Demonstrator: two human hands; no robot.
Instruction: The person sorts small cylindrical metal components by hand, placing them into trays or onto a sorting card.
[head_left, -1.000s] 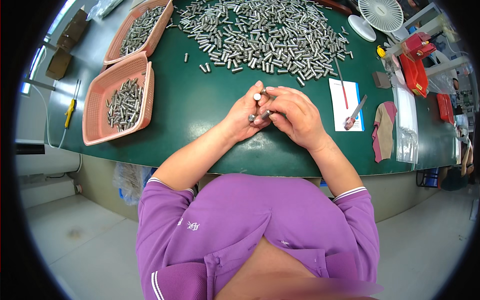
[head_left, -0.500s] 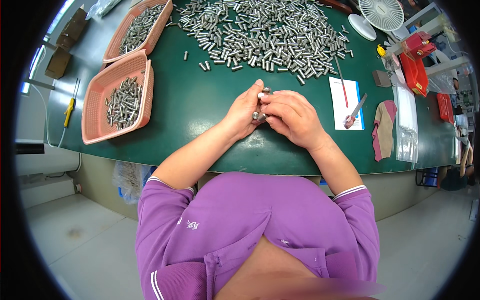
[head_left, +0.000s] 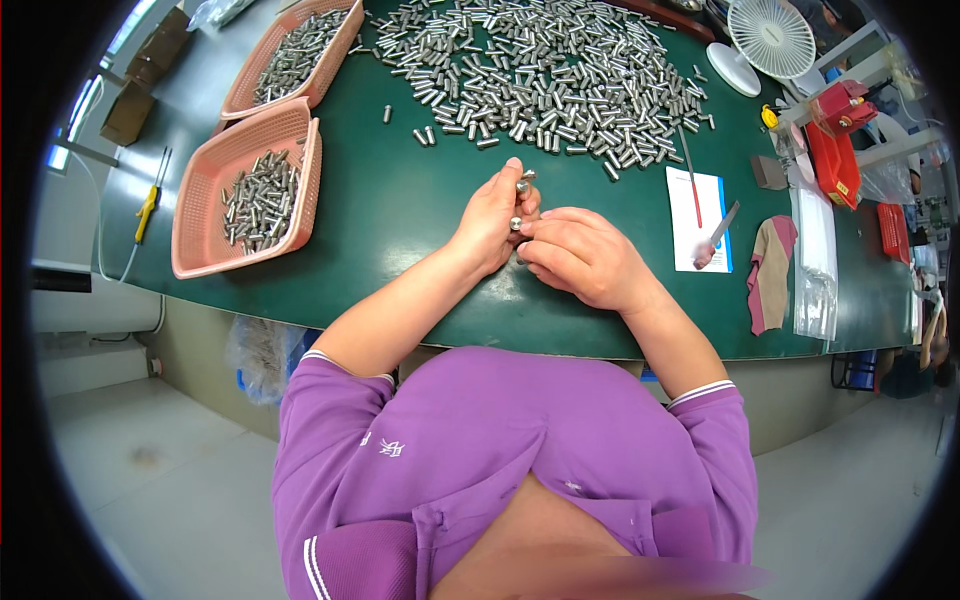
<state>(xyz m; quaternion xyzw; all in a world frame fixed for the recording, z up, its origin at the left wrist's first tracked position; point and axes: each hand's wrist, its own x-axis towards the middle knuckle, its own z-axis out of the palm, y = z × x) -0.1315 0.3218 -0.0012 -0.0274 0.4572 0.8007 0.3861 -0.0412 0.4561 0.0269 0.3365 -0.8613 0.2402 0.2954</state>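
Looking far from done tbh: near pink basket, some metal pins stashed | left hand, a few pins clutched | surface, huge loose pile left | right hand, bunched beside the held ones, grip can't be told

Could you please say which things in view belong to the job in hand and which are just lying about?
Likely in use:
metal pins in the left hand, right hand at them
loose pin pile
near pink basket
far pink basket

Apparently lying about:
white fan
yellow-handled tool
paper sheet
pink-and-beige cloth
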